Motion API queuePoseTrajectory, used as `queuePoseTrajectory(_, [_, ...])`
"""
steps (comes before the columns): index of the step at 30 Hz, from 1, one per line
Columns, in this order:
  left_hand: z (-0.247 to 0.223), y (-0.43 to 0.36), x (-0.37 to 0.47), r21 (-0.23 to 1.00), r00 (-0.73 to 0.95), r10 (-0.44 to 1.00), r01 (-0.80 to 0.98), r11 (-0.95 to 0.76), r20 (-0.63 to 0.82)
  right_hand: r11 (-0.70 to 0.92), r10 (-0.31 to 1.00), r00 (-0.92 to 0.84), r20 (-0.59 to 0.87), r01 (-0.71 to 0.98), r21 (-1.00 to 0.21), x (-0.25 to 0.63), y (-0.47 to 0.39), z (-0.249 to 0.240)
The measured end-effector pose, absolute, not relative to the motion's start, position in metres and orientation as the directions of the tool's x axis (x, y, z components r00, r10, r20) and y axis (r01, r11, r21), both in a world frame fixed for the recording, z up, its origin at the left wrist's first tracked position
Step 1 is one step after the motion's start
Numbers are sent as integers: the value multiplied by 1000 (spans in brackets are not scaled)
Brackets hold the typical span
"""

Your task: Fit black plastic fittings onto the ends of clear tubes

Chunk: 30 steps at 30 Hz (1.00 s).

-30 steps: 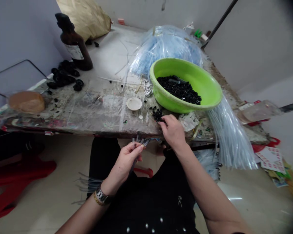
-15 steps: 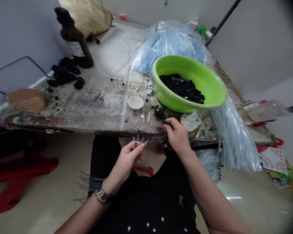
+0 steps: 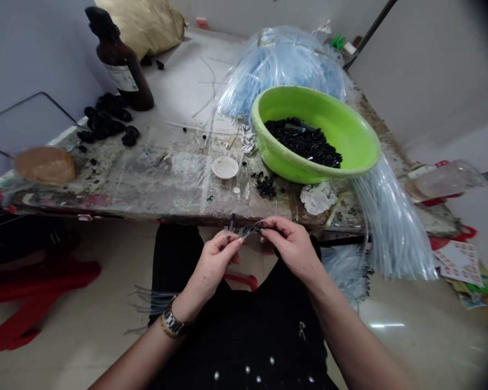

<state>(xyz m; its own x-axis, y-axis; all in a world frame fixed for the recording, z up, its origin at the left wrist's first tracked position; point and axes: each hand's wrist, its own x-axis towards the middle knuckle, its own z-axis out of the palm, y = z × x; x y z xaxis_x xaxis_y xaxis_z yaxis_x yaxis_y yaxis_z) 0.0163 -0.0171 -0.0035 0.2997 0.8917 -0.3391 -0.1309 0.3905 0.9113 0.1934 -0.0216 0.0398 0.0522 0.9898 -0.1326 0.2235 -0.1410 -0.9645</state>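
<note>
Several thin clear tubes (image 3: 241,233) stick out of my left hand (image 3: 217,260), which is closed round them in front of the table edge; their long ends trail behind the wrist. Beside their tips, my right hand (image 3: 287,238) pinches a small black piece (image 3: 261,225) at the end of a tube. A little pile of black pieces (image 3: 265,186) lies on the table above my hands. More black pieces (image 3: 303,142) fill part of a green basin (image 3: 345,132) at the right.
A white dish (image 3: 225,168) sits left of the pile. Big tube bundles (image 3: 284,65) lie behind and beside the basin. At the left are a brown bottle (image 3: 126,73), black lumps (image 3: 106,119) and a round brown block (image 3: 44,165). Crumpled paper (image 3: 318,197) lies near the front edge.
My right hand has moved from the small pile down and left to the tube tips in my left hand. My left hand stays closed round the tubes.
</note>
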Motion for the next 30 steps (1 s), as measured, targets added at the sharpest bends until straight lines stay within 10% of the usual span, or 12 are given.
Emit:
queuePoseTrajectory(21, [-3,-16,13,888,264,890,-178,424,-372,176,974,38,224,495,-851,199,53,52])
queuePoseTrajectory(30, [-1,-15,4,885,217,900,-202,420,-378,381,904,-204,376,784,-491,180,116,52])
